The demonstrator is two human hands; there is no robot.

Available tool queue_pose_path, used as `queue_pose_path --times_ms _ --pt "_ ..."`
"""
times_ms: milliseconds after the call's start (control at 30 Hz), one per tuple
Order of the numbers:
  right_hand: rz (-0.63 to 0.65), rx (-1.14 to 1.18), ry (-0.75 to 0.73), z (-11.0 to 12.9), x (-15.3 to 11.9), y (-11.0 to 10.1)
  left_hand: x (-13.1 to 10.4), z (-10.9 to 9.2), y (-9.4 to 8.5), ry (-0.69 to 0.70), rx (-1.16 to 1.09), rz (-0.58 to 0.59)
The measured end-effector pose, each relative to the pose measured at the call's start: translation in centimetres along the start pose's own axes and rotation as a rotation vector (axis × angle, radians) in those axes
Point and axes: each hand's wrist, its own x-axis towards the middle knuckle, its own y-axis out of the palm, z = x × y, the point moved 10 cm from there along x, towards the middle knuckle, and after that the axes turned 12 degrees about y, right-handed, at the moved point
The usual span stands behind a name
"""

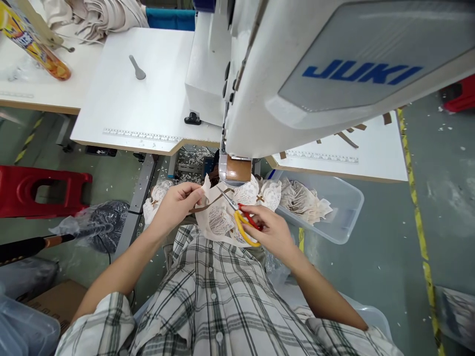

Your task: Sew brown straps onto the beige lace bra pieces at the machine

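Cream lace garment pieces (218,221) with small brown bows hang below the sewing machine head (256,118). My left hand (180,202) pinches the garment's pale edge, and a thin brown strap (208,205) runs from beside its fingers. In my right hand (272,230) are scissors (239,222) with yellow and red handles. The blades point up and left at the garment, near the end of the brown strap. Whether the blades touch the strap, I cannot tell.
A white table (148,94) with a printed ruler holds a grey tool (137,68). Brown strips (348,140) lie on the right tabletop. A clear bin (345,212) with fabric stands below it. At the left are a red stool (44,190) and an orange-yellow bottle (37,49).
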Motion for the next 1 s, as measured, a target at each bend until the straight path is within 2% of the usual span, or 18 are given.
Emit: queue_pose_path --times_ms 67,133,200,267,300,367,467,533,567,600,633,700,733,767,833,900,933,1000 --pt "-0.003 -0.038 0.059 -2.1 -0.2 -1.6 0.2 -0.9 -0.8 0.105 0.187 -0.019" --pt "-0.054 -0.11 0.153 -4.5 0.4 -4.5 0.3 -1.8 -1.4 0.193 0.425 -0.032" --pt "-0.181 -0.23 0.286 -6.9 2.1 -8.8 0.4 -2.0 -1.6 0.214 0.588 -0.02" --pt "-0.333 -0.402 0.406 -8.6 4.4 -13.6 0.6 -2.0 -1.5 0.191 0.611 0.029" --pt "-0.401 -0.487 0.44 -8.9 5.7 -15.9 0.8 -2.0 -1.4 0.172 0.575 0.064" --pt "-0.447 -0.62 0.377 -8.4 8.6 -18.9 1.3 -1.9 -0.8 0.119 0.441 0.172" --pt "-0.52 -0.638 0.213 -5.7 10.1 -20.3 1.8 -2.0 0.2 0.046 0.273 0.364" --pt "-0.58 -0.447 0.136 -3.3 8.5 -19.3 2.2 -2.2 0.1 0.06 0.407 0.408" --pt "-0.538 -0.307 0.103 -2.2 7.5 -17.7 2.4 -2.5 -0.1 0.107 0.552 0.395" --pt "-0.421 -0.154 0.072 -1.2 6.5 -15.1 2.6 -3.2 0.1 0.185 0.715 0.369" --pt "-0.205 -0.048 0.02 0.2 5.5 -11.3 2.5 -4.2 0.7 0.293 0.863 0.342" --pt "0.199 0.014 -0.073 2.9 2.9 -3.8 1.5 -6.2 3.1 0.53 1.033 0.313" --pt "0.297 0.006 -0.109 3.8 1.7 -1.2 0.8 -7.1 4.5 0.622 1.057 0.306" --pt "0.337 0.003 -0.124 4.4 1.0 0.5 0.2 -7.8 5.7 0.692 1.052 0.302" --pt "0.312 0.063 -0.129 4.9 0.9 1.9 -0.9 -9.1 7.8 0.787 1.006 0.298" --pt "0.269 0.286 -0.112 5.0 1.5 1.6 -1.4 -10.4 9.0 0.824 0.9 0.273" --pt "0.247 0.44 -0.085 4.9 1.9 1.1 -1.3 -10.8 9.2 0.8 0.814 0.264" --pt "0.157 0.722 0.024 4.0 2.8 -0.2 -0.4 -10.7 9.1 0.651 0.598 0.236"
